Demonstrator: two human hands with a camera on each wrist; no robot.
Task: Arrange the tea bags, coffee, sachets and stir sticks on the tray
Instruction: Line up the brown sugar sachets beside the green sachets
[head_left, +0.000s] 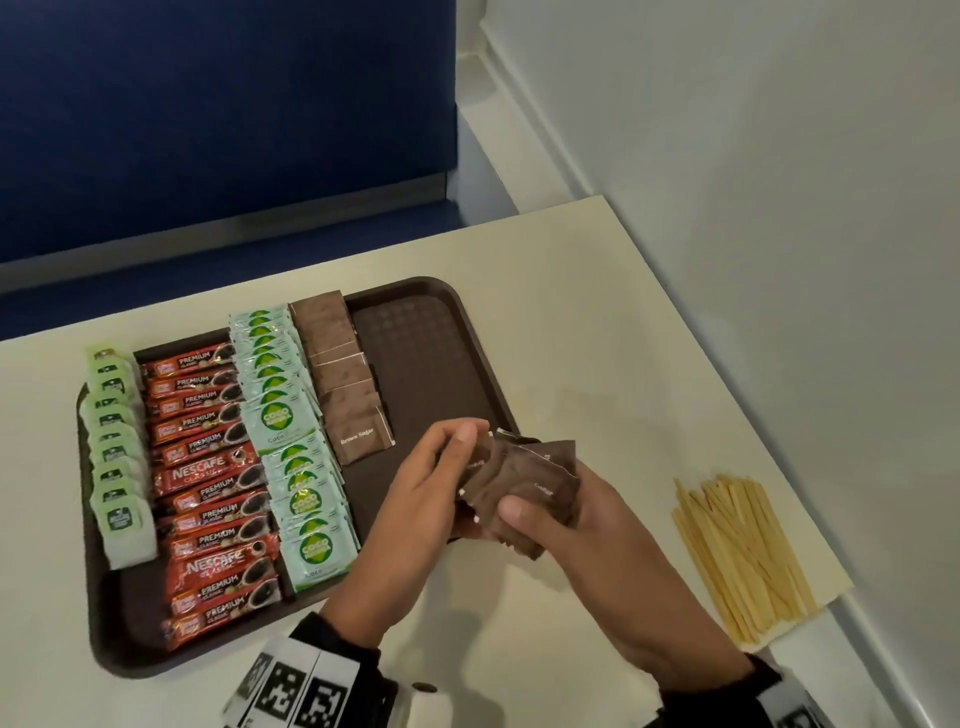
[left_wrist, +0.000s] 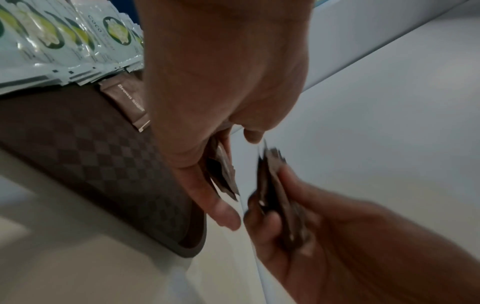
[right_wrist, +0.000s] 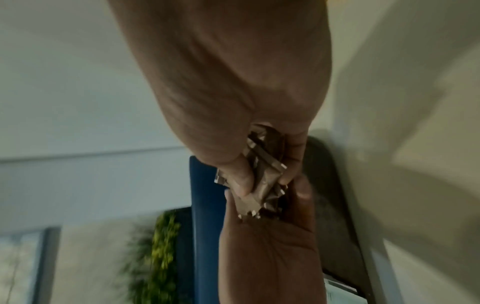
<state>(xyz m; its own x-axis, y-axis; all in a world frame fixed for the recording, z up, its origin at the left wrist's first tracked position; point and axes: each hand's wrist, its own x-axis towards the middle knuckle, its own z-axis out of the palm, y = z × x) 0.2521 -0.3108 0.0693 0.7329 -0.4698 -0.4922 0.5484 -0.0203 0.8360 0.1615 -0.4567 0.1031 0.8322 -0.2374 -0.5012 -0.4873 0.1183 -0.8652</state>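
Observation:
A dark brown tray (head_left: 431, 364) holds rows of green tea bags (head_left: 117, 457), red coffee sticks (head_left: 213, 483), pale green Coco sachets (head_left: 291, 431) and brown sugar sachets (head_left: 343, 374). Over the tray's front right corner both hands hold a bunch of brown sugar sachets (head_left: 524, 488). My right hand (head_left: 550, 519) grips the bunch (right_wrist: 262, 176) from below with thumb on top. My left hand (head_left: 441, 478) pinches sachets (left_wrist: 223, 170) at the bunch's left edge. Wooden stir sticks (head_left: 743, 551) lie in a loose pile on the table, right of the tray.
The cream table (head_left: 597, 322) ends near the stir sticks at its right edge, against a white wall (head_left: 779, 156). A blue bench seat (head_left: 208, 130) stands behind the table. The tray's right third shows bare patterned floor.

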